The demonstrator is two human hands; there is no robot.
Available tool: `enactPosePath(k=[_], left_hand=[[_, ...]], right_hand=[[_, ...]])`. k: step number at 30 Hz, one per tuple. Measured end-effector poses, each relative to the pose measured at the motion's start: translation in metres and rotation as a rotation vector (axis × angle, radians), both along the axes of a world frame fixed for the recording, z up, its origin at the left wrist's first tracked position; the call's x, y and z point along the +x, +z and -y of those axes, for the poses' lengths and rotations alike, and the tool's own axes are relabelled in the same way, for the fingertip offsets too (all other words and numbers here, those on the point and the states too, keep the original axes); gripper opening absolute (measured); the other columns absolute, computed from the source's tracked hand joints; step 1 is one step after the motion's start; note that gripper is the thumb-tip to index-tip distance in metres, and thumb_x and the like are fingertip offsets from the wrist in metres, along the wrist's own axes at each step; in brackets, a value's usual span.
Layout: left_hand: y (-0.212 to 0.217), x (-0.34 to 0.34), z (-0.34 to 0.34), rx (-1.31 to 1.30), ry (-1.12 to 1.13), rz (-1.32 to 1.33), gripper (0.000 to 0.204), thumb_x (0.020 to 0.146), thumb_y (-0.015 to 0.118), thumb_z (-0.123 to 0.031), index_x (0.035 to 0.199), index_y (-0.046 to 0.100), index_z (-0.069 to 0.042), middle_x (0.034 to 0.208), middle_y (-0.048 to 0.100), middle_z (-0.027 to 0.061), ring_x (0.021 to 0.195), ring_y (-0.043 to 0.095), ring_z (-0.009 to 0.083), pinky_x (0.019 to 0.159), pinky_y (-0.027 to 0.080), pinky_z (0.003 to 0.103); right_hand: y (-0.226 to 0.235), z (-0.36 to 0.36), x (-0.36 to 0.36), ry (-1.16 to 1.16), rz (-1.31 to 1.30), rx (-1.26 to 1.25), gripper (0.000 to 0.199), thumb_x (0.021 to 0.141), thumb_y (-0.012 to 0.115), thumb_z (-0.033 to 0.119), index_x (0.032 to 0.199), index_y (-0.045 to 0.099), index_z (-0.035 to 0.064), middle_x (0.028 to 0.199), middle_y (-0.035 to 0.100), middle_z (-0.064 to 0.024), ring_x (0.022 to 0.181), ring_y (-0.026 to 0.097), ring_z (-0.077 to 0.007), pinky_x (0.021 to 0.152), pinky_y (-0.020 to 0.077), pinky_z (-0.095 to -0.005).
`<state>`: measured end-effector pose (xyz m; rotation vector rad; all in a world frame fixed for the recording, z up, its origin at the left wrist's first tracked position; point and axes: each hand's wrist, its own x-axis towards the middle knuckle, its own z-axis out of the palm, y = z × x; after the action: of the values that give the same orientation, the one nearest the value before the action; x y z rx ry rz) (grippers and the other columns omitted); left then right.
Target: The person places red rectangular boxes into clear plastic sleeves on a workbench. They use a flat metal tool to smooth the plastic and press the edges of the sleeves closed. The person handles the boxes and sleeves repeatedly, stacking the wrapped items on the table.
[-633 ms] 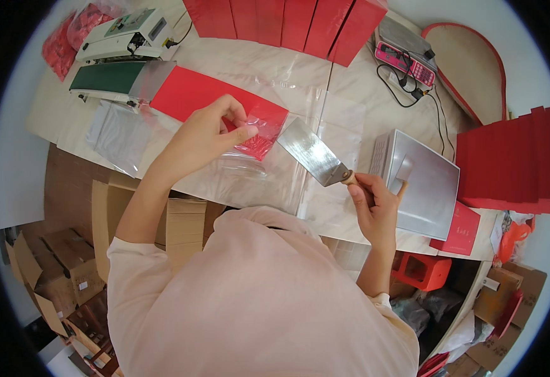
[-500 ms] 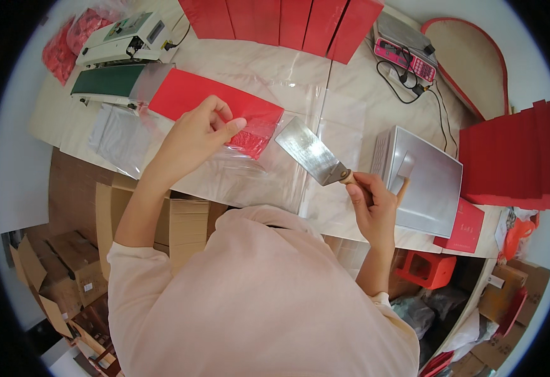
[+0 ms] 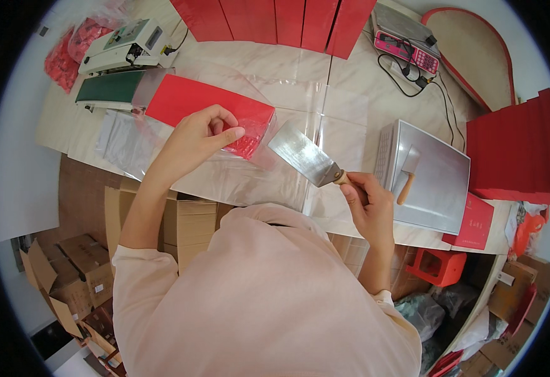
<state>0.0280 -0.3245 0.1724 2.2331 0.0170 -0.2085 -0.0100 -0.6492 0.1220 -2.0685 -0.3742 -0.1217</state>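
A long red box [image 3: 193, 95] lies on the table inside a clear plastic bag, whose loose film spreads around it. My left hand [image 3: 207, 131] is over the near side of the box's right end. Its fingers are bent and its thumb points right, seeming to pinch the clear film; the fingertips are partly hidden. In my right hand [image 3: 370, 204] is a scraper [image 3: 304, 152] with a broad metal blade and a wooden handle. The blade tilts up to the left, just right of the box's wrapped end and apart from my left hand.
A silver flat-topped metal unit [image 3: 435, 179] stands at right with a second scraper [image 3: 407, 174] on it. Red boxes line the back [image 3: 269, 22] and right [image 3: 514, 151]. A white machine with a green belt [image 3: 108, 87] sits at left. Cardboard cartons [image 3: 190, 223] stand below the table edge.
The scraper blade has shifted slightly left, toward the box's end. The film at that end looks closer to the box. My left hand has barely moved; the whole view has shifted a little.
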Motion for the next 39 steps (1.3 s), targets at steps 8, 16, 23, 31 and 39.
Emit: enactPosePath(k=[8,16,23,31,39], left_hand=[[0.019,-0.009,0.006,0.055,0.213,-0.182,0.026,0.094,0.065,-0.026,0.102,0.05,-0.007,0.072,0.057,-0.0013,0.061,0.049,0.0056,0.054,0.038,0.022],[0.007,-0.008,0.005,-0.069,0.183,-0.194,0.026,0.095,0.064,-0.028,0.106,0.055,-0.006,0.07,0.056,-0.0018,0.061,0.046,0.004,0.052,0.036,0.022],[-0.002,0.001,-0.009,0.036,0.004,-0.11,0.021,0.091,0.069,-0.024,0.093,0.063,-0.004,0.07,0.054,-0.0051,0.062,0.043,0.0031,0.056,0.036,0.021],[0.007,-0.001,0.0,0.013,0.036,-0.136,0.024,0.088,0.071,-0.024,0.083,0.064,-0.002,0.07,0.053,-0.0015,0.064,0.046,0.0063,0.057,0.039,0.025],[-0.003,-0.004,-0.003,0.281,-0.068,0.146,0.024,0.09,0.067,-0.019,0.079,0.055,-0.001,0.076,0.045,0.0041,0.068,0.043,0.014,0.064,0.037,0.027]], right_hand=[[0.001,0.002,0.0,0.004,-0.012,0.007,0.019,0.087,0.073,0.013,0.099,0.066,0.0,0.068,0.066,-0.0088,0.049,0.055,-0.0116,0.048,0.0432,-0.0241],[0.0,0.003,0.0,0.032,0.007,-0.019,0.018,0.088,0.073,0.014,0.098,0.066,0.0,0.069,0.066,-0.0095,0.049,0.057,-0.0149,0.048,0.0444,-0.025],[0.0,0.008,-0.003,0.034,-0.007,-0.018,0.019,0.088,0.072,0.015,0.098,0.065,0.0005,0.07,0.067,-0.0097,0.051,0.06,-0.0158,0.049,0.0461,-0.0254],[-0.003,0.01,-0.006,0.023,-0.007,-0.011,0.018,0.089,0.072,0.015,0.097,0.066,0.0008,0.069,0.067,-0.0092,0.051,0.06,-0.0157,0.049,0.0462,-0.0254],[-0.001,0.007,-0.007,0.031,-0.001,-0.013,0.017,0.088,0.072,0.014,0.097,0.066,0.0009,0.068,0.066,-0.009,0.05,0.059,-0.0157,0.049,0.0452,-0.026]])
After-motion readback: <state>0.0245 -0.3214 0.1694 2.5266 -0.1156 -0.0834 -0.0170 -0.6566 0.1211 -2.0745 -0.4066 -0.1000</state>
